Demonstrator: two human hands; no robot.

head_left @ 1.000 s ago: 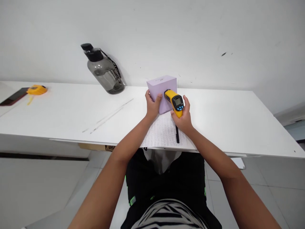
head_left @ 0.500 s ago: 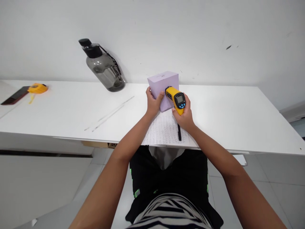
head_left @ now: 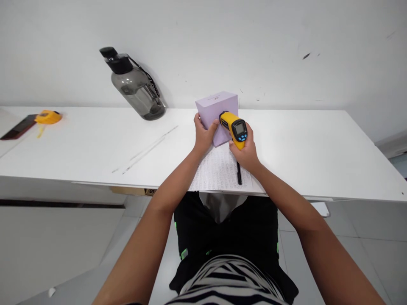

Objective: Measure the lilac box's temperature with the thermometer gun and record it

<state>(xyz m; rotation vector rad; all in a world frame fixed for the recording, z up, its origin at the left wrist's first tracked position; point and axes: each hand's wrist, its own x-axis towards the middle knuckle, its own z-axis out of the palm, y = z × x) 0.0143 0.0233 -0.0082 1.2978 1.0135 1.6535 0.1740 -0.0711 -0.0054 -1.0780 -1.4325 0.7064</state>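
My left hand (head_left: 204, 134) grips the left side of a light purple box (head_left: 212, 113), its thumb on the near face. The box stands on the table, a small dark mark on its top. In my right hand (head_left: 248, 151) is a yellow and black infrared thermometer (head_left: 233, 127), its small grey screen and blue buttons facing me. The thermometer's nose is at the box's near face; whether it touches I cannot tell. Under my wrists lies a sheet of paper (head_left: 213, 171) covered in writing, and on it a black pen (head_left: 239, 173), partly hidden by my right hand.
A grey see-through water bottle (head_left: 138, 91) with a black cap stands against the wall. Far left, a yellow tape measure (head_left: 48, 117) lies beside a dark flat object (head_left: 18, 128). The white table (head_left: 305, 156) runs along the wall, its near edge at my lap.
The view has shifted slightly. Both hands keep their hold, with the thermometer still at the box's near face.
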